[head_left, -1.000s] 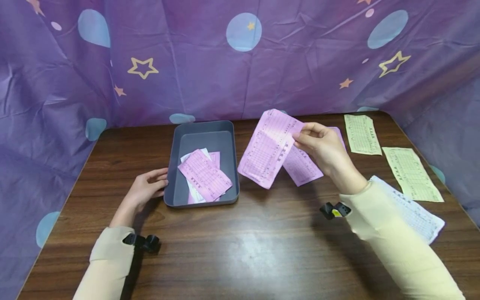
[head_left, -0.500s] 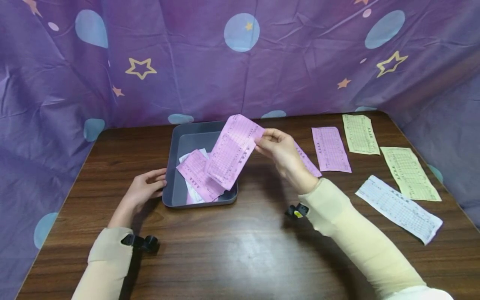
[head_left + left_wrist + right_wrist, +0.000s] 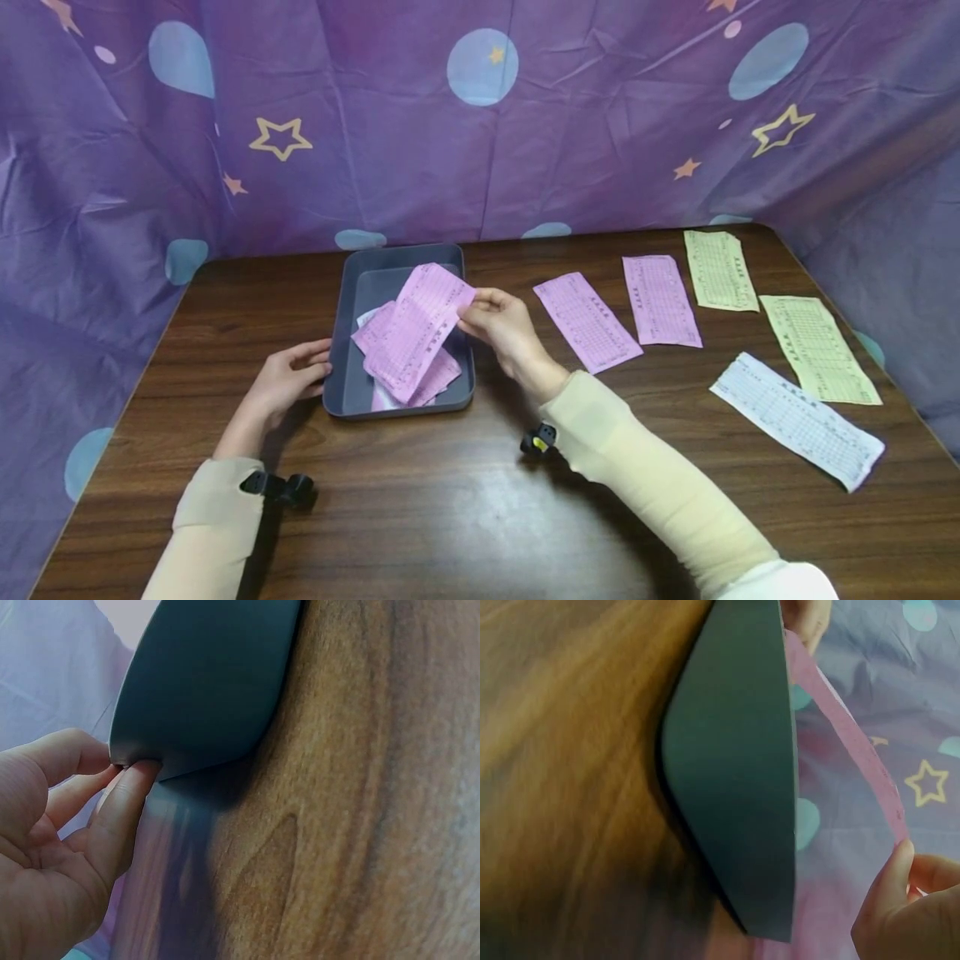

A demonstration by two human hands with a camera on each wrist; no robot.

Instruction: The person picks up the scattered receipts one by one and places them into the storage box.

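Observation:
In the head view my right hand (image 3: 510, 333) pinches one edge of a pink printed paper slip (image 3: 423, 321), holding it tilted over a dark grey tray (image 3: 371, 282). The right wrist view shows that slip (image 3: 859, 750) edge-on, rising above the tray wall from thumb and fingers. Beneath it in the tray lie pink slips (image 3: 444, 375) and some white paper, partly covered. My left hand (image 3: 288, 379) is at the tray's left side, and in the left wrist view its thumb and fingertips (image 3: 142, 769) pinch the tray's edge.
To the right on the wooden table (image 3: 480, 517) lie two pink slips, one (image 3: 588, 321) nearer the tray and another (image 3: 662, 300) beyond it. Two pale green slips (image 3: 720, 271) and a white slip (image 3: 798, 421) lie farther right. A purple curtain (image 3: 405, 125) hangs behind.
My right hand has carried the pink slip leftward and down, from right of the tray to over it. Two pink slips on the table now show fully. My left hand has stayed in place.

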